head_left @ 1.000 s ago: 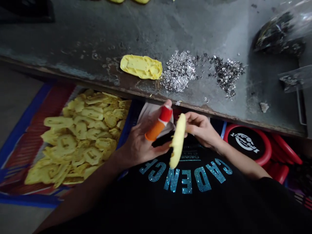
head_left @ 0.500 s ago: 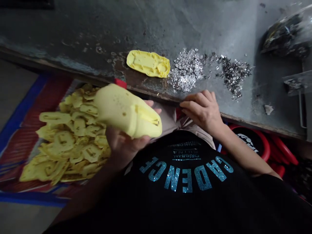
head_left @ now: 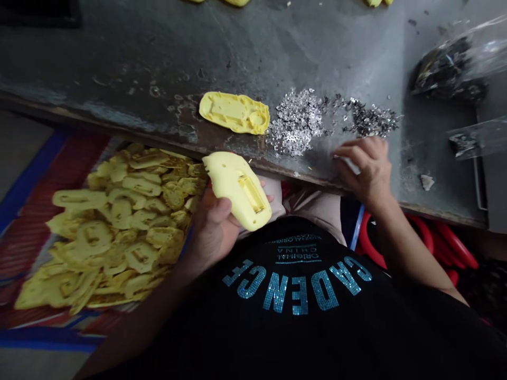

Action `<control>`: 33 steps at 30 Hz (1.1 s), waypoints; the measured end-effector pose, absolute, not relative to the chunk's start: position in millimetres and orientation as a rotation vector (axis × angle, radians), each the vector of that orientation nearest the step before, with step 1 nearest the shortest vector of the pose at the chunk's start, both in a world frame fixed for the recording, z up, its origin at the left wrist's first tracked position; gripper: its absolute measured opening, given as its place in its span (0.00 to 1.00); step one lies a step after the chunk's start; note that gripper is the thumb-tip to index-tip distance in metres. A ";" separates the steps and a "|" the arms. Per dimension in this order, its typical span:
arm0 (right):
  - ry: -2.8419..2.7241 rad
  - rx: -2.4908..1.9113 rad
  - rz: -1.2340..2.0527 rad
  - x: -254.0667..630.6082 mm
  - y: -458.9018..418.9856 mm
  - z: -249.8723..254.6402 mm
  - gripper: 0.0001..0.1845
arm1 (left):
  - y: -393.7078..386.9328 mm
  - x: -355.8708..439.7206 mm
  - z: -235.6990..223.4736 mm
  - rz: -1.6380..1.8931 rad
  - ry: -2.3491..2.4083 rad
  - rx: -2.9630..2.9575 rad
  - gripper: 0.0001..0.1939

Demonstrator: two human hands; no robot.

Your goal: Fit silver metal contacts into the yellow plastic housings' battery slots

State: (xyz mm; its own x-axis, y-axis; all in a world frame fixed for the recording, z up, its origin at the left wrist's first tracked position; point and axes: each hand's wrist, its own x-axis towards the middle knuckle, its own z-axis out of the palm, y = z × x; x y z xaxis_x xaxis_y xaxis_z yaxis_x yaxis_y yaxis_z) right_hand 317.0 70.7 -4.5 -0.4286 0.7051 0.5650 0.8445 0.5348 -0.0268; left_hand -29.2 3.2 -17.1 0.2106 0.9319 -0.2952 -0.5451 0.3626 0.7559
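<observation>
A yellow plastic housing shell (head_left: 233,184) with a rectangular slot lies in my left hand (head_left: 219,227), thumb on its near side and fingertips showing past its far side. My right hand (head_left: 368,169) hovers by the table's front edge, thumb and forefinger close together; whatever they pinch, if anything, is too small to make out. Just beyond it lies a darker heap of small metal pieces (head_left: 372,119). To its left spreads a brighter heap of small metal clips (head_left: 297,119). A second yellow shell (head_left: 233,112) rests beside that heap, its hollow side up.
Many yellow shells (head_left: 130,221) are piled low on the left, over a red and blue striped sheet (head_left: 43,221). Plastic bags of dark pieces (head_left: 447,68) sit on the right of the grey table (head_left: 158,47). Red stools (head_left: 423,232) stand below the table edge.
My left hand has turned the shell, so its slot faces up more, and drawn it slightly lower. My right hand has moved right, from the table edge towards the darker metal heap.
</observation>
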 end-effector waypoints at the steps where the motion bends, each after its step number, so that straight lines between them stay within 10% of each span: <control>1: -2.263 -1.229 -0.275 307.5 64.8 -5.3 0.07 | 2.8 -27.3 -18.5 1.122 0.811 0.565 0.32; 27: -2.621 -1.440 -0.072 239.7 57.4 10.7 0.14 | 2.7 -14.4 -18.5 1.002 0.643 0.470 0.40; 33: -1.929 -1.096 0.832 242.1 37.3 33.9 0.07 | 4.9 -5.0 -11.3 0.892 0.524 0.456 0.45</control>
